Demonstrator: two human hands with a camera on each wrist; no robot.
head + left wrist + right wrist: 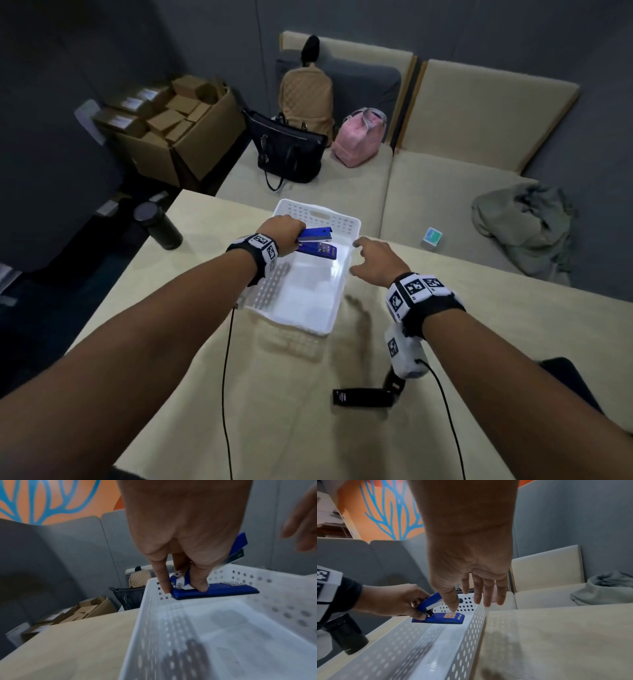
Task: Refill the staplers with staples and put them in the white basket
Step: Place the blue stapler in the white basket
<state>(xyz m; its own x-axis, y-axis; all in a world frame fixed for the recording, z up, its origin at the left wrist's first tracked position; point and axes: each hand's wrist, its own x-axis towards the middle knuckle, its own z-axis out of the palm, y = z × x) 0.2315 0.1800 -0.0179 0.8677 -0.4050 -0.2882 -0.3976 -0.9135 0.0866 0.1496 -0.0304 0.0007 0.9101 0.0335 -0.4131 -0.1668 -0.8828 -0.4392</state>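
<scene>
My left hand (284,228) (187,566) (402,601) pinches a blue stapler (317,243) (214,590) (441,613) at its hinge end and holds it over the far part of the white perforated basket (346,222) (147,622) (471,628). The stapler's top arm is swung up and its base is level. My right hand (375,258) (477,588) hovers with straight, spread fingers above the basket's right rim and holds nothing. A black stapler (364,397) lies on the table near my right wrist.
The beige table (496,359) carries a dark bottle (157,224) at its left edge. A small teal box (432,237) and a grey-green garment (527,226) lie on the bench beyond. Bags (291,150) and a carton of boxes (171,126) stand farther back.
</scene>
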